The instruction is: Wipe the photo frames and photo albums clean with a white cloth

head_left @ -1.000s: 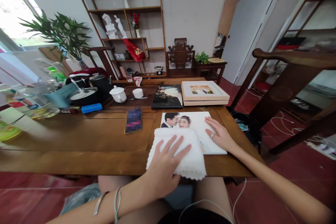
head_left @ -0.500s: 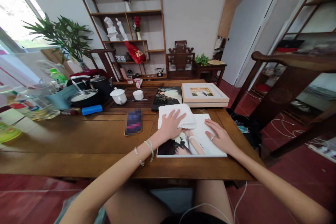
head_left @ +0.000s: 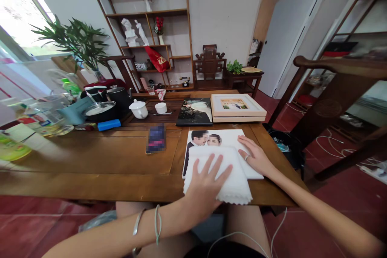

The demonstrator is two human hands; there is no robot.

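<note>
The left hand point(head_left: 203, 185) lies on a white cloth point(head_left: 237, 185), its grip spread wide and flat over it — the cloth covers the lower middle of a photo panel point(head_left: 231, 138) and reaches past its near edge. The right hand point(head_left: 257, 160) rests on the panel's right side, fingers extended, its grip uncurled — the panel lies on the wooden surface point(head_left: 121, 155), nearer than the framed picture point(head_left: 258, 109).

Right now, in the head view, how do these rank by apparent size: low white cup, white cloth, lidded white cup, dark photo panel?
Largest to smallest:
1. White cloth, nearest the camera
2. Dark photo panel
3. Lidded white cup
4. Low white cup
</note>
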